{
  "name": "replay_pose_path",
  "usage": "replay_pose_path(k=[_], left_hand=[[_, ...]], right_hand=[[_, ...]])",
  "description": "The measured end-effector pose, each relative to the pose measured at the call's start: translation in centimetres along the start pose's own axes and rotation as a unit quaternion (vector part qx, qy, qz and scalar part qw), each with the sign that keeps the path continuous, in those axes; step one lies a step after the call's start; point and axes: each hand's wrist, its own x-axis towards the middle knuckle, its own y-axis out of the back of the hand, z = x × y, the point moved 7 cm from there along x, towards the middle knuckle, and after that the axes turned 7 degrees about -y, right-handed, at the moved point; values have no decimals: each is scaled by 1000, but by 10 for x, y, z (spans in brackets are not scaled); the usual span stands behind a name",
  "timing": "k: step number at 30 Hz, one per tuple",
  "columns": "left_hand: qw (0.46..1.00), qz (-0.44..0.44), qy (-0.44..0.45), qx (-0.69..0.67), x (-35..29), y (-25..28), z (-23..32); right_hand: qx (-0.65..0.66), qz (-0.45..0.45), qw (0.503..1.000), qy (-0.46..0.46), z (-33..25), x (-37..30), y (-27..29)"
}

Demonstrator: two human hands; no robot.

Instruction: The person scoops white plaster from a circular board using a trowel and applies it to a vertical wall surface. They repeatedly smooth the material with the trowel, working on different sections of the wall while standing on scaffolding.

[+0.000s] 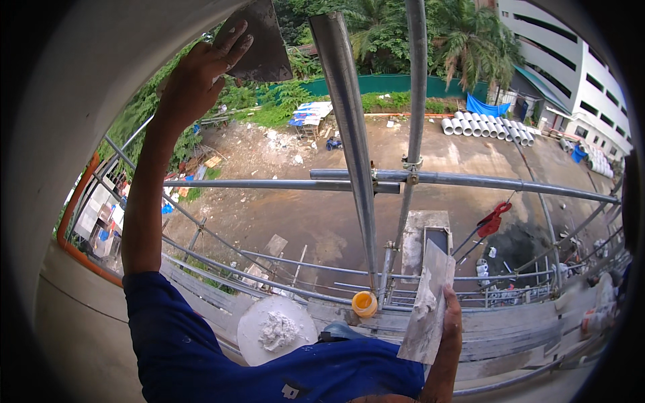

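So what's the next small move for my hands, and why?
Probably lower the dark blade in your left hand to the pale blade in your right hand and take white paste: the pale blade carries a smear, while the dark one's visible face shows no thick load. Its other face is hidden.

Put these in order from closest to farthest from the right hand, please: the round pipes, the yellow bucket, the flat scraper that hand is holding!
1. Flat scraper: held in the right hand.
2. Yellow bucket: left of that hand, near the metal poles.
3. Round pipes: far away on the ground, upper right.
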Motion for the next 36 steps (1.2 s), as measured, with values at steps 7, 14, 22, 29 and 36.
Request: replay_pose_path(k=[7,14,22,29,36], left_hand=[[988,24,102,-116,-78,8,36],[817,-49,-55,-572,-107,-10,299],[916,175,254,-259,-139,-39,68],[927,270,208,-157,10,-68,9],[913,338,179,-140,56,-67,5]], right_hand=[[17,-33,999,-15,7,13,3],[-47,-111,989,-81,19,57,-74],[15,-81,996,46,-40,36,-36],[-11,-35,999,27,-12,18,-35],[46,-11,999,23,9,13,3]])
